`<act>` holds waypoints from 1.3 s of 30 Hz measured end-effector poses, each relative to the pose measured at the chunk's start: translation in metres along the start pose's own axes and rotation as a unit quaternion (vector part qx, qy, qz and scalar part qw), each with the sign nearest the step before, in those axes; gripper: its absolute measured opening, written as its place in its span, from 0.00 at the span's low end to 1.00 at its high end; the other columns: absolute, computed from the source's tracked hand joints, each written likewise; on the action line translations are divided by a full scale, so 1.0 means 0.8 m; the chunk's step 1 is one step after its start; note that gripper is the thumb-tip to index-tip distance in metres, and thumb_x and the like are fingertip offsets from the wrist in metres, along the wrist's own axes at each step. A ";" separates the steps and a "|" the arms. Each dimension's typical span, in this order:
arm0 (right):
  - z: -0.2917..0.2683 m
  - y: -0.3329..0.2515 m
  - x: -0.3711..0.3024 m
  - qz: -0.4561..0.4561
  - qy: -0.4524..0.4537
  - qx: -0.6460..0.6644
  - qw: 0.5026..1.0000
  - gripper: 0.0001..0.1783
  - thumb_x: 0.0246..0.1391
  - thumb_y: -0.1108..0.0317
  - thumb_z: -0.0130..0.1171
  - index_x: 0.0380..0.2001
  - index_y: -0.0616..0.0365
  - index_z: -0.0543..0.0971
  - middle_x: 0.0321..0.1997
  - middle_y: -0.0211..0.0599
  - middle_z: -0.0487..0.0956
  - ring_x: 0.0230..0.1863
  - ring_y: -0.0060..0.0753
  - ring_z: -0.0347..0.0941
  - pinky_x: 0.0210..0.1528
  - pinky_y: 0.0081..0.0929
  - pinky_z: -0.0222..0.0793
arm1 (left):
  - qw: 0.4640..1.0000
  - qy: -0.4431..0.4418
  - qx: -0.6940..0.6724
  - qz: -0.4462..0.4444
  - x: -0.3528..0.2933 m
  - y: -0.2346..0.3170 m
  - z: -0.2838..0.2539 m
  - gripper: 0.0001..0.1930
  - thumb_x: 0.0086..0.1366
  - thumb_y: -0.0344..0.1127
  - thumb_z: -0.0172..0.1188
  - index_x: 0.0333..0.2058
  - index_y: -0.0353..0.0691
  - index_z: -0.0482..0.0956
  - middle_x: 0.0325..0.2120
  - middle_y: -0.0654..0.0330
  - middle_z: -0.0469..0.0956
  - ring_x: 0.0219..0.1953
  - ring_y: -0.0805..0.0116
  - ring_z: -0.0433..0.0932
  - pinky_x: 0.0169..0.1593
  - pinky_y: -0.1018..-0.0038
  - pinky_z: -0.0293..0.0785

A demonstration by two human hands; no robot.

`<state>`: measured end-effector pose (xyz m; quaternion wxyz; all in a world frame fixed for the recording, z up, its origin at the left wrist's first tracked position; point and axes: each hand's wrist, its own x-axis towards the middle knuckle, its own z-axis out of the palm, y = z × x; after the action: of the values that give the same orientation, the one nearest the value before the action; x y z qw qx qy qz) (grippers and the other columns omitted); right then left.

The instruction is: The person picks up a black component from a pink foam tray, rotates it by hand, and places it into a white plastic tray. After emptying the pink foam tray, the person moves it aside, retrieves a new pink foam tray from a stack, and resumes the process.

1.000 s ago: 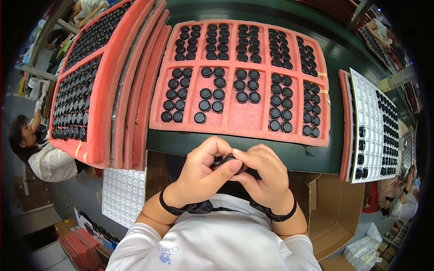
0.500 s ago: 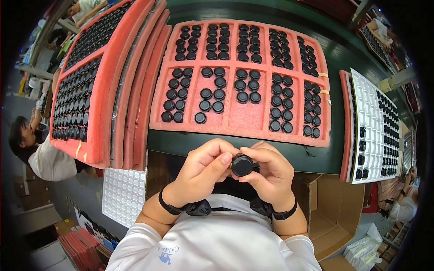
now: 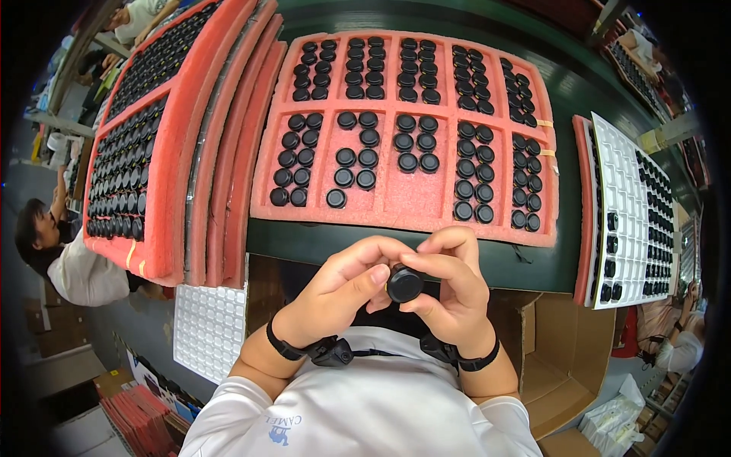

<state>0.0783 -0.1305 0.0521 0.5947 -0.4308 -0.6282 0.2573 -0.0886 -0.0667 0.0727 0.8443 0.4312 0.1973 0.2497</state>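
Observation:
In front of my chest I hold a black round cap-like part (image 3: 404,286), its flat disc face turned up. My left hand (image 3: 339,283) pinches its left side between thumb and fingers. The thumb and index finger of my right hand (image 3: 455,288) close on it from the right, while another finger is raised behind. Just beyond my hands lies a pink foam tray (image 3: 415,199) with compartments of similar black round parts (image 3: 407,162). Its two front compartments left of and at the middle have gaps; the other compartments hold fuller rows.
Stacked pink foam trays (image 3: 199,152) full of black parts stand at left. At right, a white plastic tray (image 3: 626,179) rests on pink foam. An open cardboard box (image 3: 560,358) and a white blister tray (image 3: 209,327) sit lower down. Co-workers (image 3: 76,259) are at the sides.
The black round part has shifted slightly left and down and tilted a little. My right fingers have spread upward somewhat, while my left hand stays nearly in place.

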 end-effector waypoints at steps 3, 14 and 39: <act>0.000 0.002 -0.002 0.032 -0.012 0.003 0.999 0.27 0.41 0.65 0.68 0.47 0.58 0.76 0.44 0.41 0.66 0.41 0.32 0.64 0.41 0.25 0.64 | 0.999 -0.036 -0.014 -0.020 0.003 -0.001 -0.004 0.17 0.69 0.41 0.44 0.47 0.33 0.66 0.31 0.64 0.68 0.26 0.80 0.61 0.30 0.83 0.60; 0.007 0.009 -0.003 0.021 0.053 -0.210 0.976 0.21 0.39 0.67 0.67 0.40 0.58 0.75 0.46 0.44 0.67 0.45 0.42 0.64 0.47 0.34 0.62 | 0.958 0.021 -0.286 -0.011 0.028 -0.020 -0.014 0.19 0.69 0.43 0.38 0.48 0.33 0.66 0.48 0.51 0.69 0.53 0.58 0.68 0.54 0.61 0.65; 0.011 0.011 -0.003 0.043 0.089 -0.101 0.990 0.16 0.40 0.83 0.62 0.34 0.63 0.71 0.35 0.41 0.75 0.35 0.33 0.70 0.41 0.25 0.65 | 0.996 0.023 0.029 0.087 0.003 -0.038 -0.034 0.16 0.65 0.33 0.51 0.49 0.33 0.63 0.42 0.59 0.68 0.46 0.74 0.67 0.49 0.76 0.65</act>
<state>0.0716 -0.1261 0.0418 0.5905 -0.5360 -0.5764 0.1783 -0.0938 -0.0634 0.0320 0.8016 0.4653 0.1856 0.3262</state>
